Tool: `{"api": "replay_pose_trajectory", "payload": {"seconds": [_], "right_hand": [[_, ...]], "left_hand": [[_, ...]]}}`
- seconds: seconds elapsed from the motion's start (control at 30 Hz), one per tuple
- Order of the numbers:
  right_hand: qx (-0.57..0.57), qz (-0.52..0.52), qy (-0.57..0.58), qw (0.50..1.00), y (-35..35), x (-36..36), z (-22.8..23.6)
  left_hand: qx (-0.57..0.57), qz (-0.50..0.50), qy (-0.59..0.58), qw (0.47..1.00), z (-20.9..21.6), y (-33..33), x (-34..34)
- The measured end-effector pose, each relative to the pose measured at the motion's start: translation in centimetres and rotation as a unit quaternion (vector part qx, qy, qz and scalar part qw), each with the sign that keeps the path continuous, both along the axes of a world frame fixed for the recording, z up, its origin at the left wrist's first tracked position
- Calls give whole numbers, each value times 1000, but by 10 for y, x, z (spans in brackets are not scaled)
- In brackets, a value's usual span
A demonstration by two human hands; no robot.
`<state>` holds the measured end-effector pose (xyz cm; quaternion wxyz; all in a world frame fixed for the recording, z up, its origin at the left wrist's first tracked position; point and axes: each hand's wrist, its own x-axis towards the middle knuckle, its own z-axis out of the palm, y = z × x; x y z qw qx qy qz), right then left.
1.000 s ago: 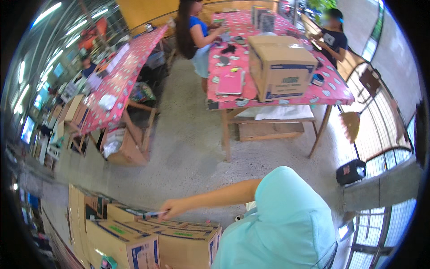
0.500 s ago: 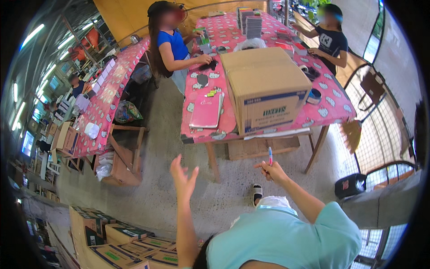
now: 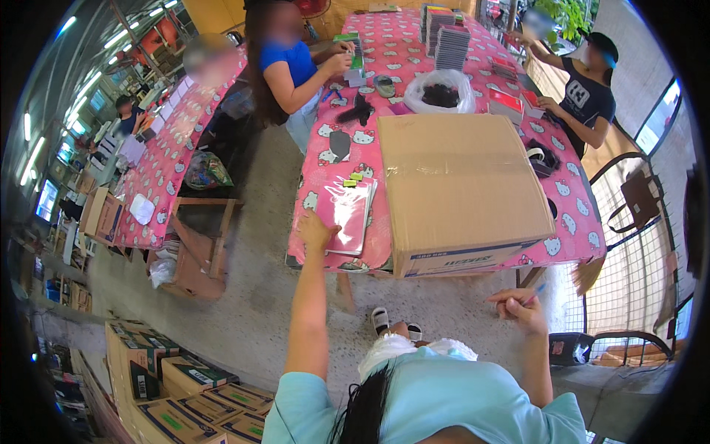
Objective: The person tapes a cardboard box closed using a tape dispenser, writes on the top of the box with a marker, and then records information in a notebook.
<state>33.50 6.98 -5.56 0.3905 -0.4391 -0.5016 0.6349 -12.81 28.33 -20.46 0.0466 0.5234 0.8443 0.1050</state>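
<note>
My left hand (image 3: 318,229) rests at the near left edge of a pink notebook (image 3: 347,214) lying on the table. Its fingers are spread, with the thumb over the cover and no firm grip visible. In my right hand (image 3: 521,307), held before my body off the table's near edge, is a slim pen (image 3: 539,289) with a light blue end. The index finger of that hand points left. A large taped cardboard box (image 3: 462,185) stands on the table just right of the notebook. Small yellow-green pieces (image 3: 355,180) lie at the notebook's top edge.
A pink patterned cloth covers the table (image 3: 325,126). Farther back are a clear plastic bag (image 3: 464,96) and stacked booklets (image 3: 451,48). A person in blue (image 3: 285,74) works on the left, another in black (image 3: 588,96) on the right. Cartons (image 3: 185,414) are piled lower left.
My left hand has come down from the air onto the notebook. My right hand has moved right and lower, still with the pen. The table and box now appear closer.
</note>
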Motion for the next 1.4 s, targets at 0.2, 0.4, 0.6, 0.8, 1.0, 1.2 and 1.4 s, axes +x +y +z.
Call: {"api": "replay_pose_trajectory", "payload": {"seconds": [0.2, 0.4, 0.6, 0.8, 1.0, 1.2, 1.4], "right_hand": [[189, -87, 26, 978, 31, 25, 28], [210, -241, 175, 931, 69, 18, 47], [71, -4, 450, 890, 146, -92, 115], [-19, -219, 352, 910, 183, -48, 87], [-12, -170, 348, 922, 196, -19, 70], [-11, -127, 192, 973, 196, -8, 95], [50, -57, 25, 997, 225, 22, 81]], "left_hand": [[167, -121, -420, 884, 21, -3, -53], [362, -238, -517, 738, 232, -38, -5], [250, -435, -335, 798, 279, -37, 133], [188, -685, 44, 702, 257, -72, 214], [171, -549, -316, 755, 265, -51, 204], [437, -238, -677, 543, 251, -60, 187], [432, -330, -23, 839, 286, -94, 154]]}}
